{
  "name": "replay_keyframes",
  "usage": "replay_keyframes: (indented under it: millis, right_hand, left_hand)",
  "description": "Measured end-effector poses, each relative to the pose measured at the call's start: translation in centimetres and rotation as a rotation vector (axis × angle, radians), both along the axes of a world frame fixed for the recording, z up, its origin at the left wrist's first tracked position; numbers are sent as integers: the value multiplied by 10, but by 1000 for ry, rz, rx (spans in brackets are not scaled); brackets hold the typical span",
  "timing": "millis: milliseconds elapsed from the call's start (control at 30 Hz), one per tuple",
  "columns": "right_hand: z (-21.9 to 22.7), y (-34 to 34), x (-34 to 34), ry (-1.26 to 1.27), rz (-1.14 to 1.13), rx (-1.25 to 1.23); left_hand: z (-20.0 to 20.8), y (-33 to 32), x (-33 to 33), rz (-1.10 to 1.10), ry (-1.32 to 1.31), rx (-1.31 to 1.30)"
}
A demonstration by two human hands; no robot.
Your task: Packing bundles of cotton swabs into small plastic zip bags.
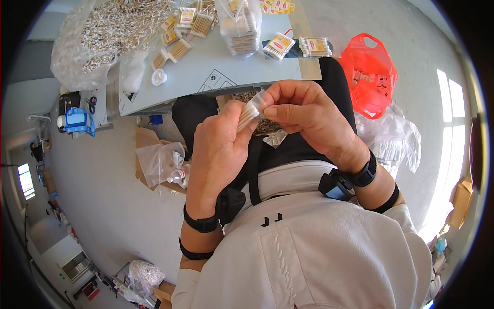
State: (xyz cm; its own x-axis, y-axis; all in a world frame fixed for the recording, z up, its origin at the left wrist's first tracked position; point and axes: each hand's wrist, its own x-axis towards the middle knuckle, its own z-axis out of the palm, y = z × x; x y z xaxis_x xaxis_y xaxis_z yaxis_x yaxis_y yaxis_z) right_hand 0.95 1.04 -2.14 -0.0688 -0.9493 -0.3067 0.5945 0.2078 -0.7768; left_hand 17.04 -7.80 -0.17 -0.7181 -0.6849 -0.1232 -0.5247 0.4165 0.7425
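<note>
In front of my lap, my left hand point(218, 144) grips a small clear packet of cotton swabs point(248, 115), its fingers closed round the wooden sticks. The white tips point up and to the right. My right hand point(311, 116) pinches the clear plastic at the packet's upper end between thumb and forefinger. Beyond my hands, on the grey table point(193, 82), lie filled swab packets point(279, 45) with yellow labels and bare swab bundles point(179, 50). A small round white container point(159, 77) sits near the table's front edge.
A big clear bag of loose swabs point(116, 26) covers the table's far left. Stacked packets fill an upright clear bag point(242, 31). At the right are a red plastic bag point(368, 77) and a clear bag point(393, 139). A cardboard box point(145, 138) stands on the floor, left.
</note>
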Motion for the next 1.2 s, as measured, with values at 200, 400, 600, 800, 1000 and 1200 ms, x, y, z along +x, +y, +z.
replay_keyframes:
  millis: [200,400,600,800,1000,1200]
  right_hand:
    - [-10,-4,-1,-234,24,-3]
    - [-14,-5,-1,-292,46,6]
    - [-11,-5,-2,-216,51,2]
    - [-17,-5,-3,-327,89,-3]
    - [-12,-4,4,-267,27,23]
    - [-9,-2,6,-184,-27,-13]
  left_hand:
    - [-2,-1,2,-13,-30,-1]
    - [-1,1,1,-8,-41,21]
    - [2,2,0,-30,-31,-10]
    - [5,-2,3,-104,-81,-107]
    - [5,0,3,-81,-89,-157]
    - [6,1,-1,-46,-79,-198]
